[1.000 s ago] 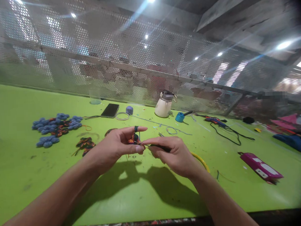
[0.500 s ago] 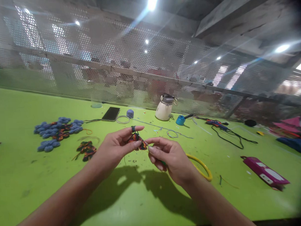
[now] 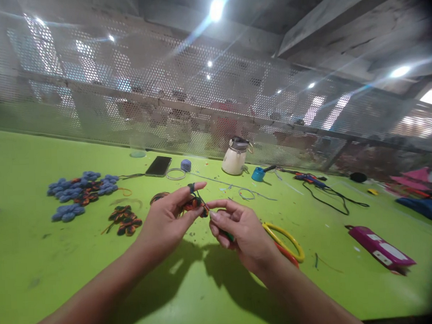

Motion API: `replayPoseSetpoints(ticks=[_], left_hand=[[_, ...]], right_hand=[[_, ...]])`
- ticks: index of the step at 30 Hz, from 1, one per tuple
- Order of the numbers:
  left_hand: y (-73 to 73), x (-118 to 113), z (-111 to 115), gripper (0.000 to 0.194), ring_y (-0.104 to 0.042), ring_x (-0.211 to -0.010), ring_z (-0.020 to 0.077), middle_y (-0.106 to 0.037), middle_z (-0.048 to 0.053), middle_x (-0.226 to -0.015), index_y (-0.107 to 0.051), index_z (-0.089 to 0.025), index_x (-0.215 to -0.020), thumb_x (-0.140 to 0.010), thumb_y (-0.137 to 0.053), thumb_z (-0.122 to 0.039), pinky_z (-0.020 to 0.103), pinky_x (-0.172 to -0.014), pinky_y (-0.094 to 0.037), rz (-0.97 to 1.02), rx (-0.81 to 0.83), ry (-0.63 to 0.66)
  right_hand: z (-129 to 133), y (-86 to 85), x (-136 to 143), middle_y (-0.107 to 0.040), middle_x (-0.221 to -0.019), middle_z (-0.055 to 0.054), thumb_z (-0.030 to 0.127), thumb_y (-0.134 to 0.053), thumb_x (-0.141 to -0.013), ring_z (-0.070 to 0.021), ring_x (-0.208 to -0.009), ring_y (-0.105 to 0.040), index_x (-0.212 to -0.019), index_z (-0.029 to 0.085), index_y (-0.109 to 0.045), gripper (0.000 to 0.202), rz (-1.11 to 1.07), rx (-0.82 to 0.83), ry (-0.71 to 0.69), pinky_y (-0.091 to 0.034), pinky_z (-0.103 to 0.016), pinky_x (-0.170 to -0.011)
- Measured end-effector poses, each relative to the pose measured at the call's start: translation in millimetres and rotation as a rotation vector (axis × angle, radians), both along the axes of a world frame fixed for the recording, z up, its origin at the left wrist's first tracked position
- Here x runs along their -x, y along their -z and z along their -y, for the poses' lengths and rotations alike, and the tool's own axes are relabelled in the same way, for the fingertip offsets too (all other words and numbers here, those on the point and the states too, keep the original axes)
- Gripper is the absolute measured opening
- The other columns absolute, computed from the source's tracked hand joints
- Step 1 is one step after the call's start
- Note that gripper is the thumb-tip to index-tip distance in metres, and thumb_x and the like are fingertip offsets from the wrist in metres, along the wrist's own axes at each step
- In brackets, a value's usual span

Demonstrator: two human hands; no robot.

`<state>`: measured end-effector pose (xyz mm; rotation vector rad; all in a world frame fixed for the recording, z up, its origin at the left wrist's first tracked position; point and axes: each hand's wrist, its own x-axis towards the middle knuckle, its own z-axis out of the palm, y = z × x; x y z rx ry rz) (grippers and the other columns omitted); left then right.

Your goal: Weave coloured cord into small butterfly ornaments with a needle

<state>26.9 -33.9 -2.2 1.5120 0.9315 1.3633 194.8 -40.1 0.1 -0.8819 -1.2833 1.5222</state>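
My left hand (image 3: 164, 223) pinches the small orange-and-black yarn piece (image 3: 193, 204) between thumb and forefinger, above the green table (image 3: 45, 262). My right hand (image 3: 239, 229), fingers closed on a thin hook, lies at its 4 o'clock; the hook tip points toward 10 o'clock, touching the piece.

Two hands, left (image 3: 164, 223) and right (image 3: 239, 232), work above the green worktop (image 3: 45, 262). Beyond them lie one phone (image 3: 158, 166), one white jar (image 3: 234, 156), one pink case (image 3: 380, 249) and two rings (image 3: 286, 240).
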Motion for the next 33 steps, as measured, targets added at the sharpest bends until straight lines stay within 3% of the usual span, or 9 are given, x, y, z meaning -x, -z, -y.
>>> replayPoseSetpoints(ticks=[4, 10, 13, 18, 27, 30, 33], left_hand=[[-0.4, 1.3, -1.5, 0.052, -0.064, -0.086, 0.0195, -0.072, 0.007, -0.096, -0.057, -0.015, -0.13, -0.08, -0.066, -0.024, 0.032, -0.081, -0.05, -0.096, -0.026, 0.076], [-0.2, -5.8, 8.6, 0.041, -0.063, -0.083, 0.0171, -0.072, 0.006, -0.093, -0.064, -0.017, -0.124, -0.083, -0.061, -0.02, 0.028, -0.083, -0.047, -0.294, -0.263, -0.173], [0.7, -12.2, 12.3, 0.047, -0.061, -0.082, 0.0165, -0.07, 0.005, -0.092, -0.061, -0.017, -0.127, -0.08, -0.065, -0.022, 0.027, -0.081, -0.047, -0.132, -0.163, -0.21], [-2.2, -17.3, 10.9, 0.054, -0.057, -0.073, 0.0138, -0.067, 0.0, -0.079, -0.062, -0.016, -0.125, -0.073, -0.072, -0.024, 0.026, -0.072, -0.047, 0.178, 0.075, -0.119], [-2.2, -10.0, 4.1, 0.052, -0.055, -0.068, 0.0132, -0.065, 0.0, -0.072, -0.065, -0.016, -0.12, -0.07, -0.075, -0.024, 0.026, -0.067, -0.046, 0.244, 0.128, -0.04], [-1.3, -8.1, 5.7, 0.051, -0.057, -0.072, 0.0142, -0.066, 0.001, -0.077, -0.063, -0.016, -0.124, -0.074, -0.072, -0.024, 0.026, -0.071, -0.047, 0.145, 0.032, -0.07], [-1.7, -4.8, 9.2, 0.044, -0.06, -0.082, 0.0155, -0.068, 0.004, -0.094, -0.062, -0.02, -0.127, -0.082, -0.064, -0.022, 0.028, -0.08, -0.047, -0.099, -0.217, -0.15]], right_hand=[[-2.2, 0.5, -1.2, -0.057, -0.055, 0.005, 0.036, -0.074, -0.074, -0.0036, -0.037, -0.04, -0.095, 0.014, -0.062, 0.032, 0.044, -0.004, -0.002, -0.023, -0.017, -0.037], [2.1, 2.8, 7.0, -0.057, -0.056, 0.004, 0.032, -0.076, -0.073, -0.0032, -0.037, -0.04, -0.098, 0.013, -0.061, 0.034, -0.126, 0.113, 0.007, -0.022, -0.017, -0.037], [7.8, 5.0, 14.7, -0.057, -0.058, 0.004, 0.032, -0.075, -0.075, -0.0027, -0.038, -0.039, -0.098, 0.014, -0.061, 0.032, -0.218, 0.077, 0.056, -0.024, -0.016, -0.037], [9.2, 9.1, 20.0, -0.057, -0.057, 0.004, 0.032, -0.074, -0.077, -0.0038, -0.04, -0.042, -0.096, 0.014, -0.06, 0.029, -0.214, -0.019, 0.133, -0.028, -0.017, -0.039], [5.9, 10.6, 17.8, -0.059, -0.058, 0.003, 0.034, -0.074, -0.077, -0.0048, -0.04, -0.044, -0.095, 0.015, -0.062, 0.029, -0.141, -0.052, 0.134, -0.03, -0.018, -0.039], [7.8, 8.1, 16.8, -0.059, -0.058, 0.003, 0.032, -0.073, -0.077, -0.0031, -0.038, -0.041, -0.094, 0.015, -0.062, 0.027, -0.189, 0.008, 0.077, -0.026, -0.016, -0.038], [8.4, 3.4, 12.2, -0.059, -0.057, 0.004, 0.03, -0.073, -0.077, -0.0015, -0.035, -0.036, -0.097, 0.015, -0.061, 0.028, -0.228, 0.091, -0.006, -0.023, -0.016, -0.036]])
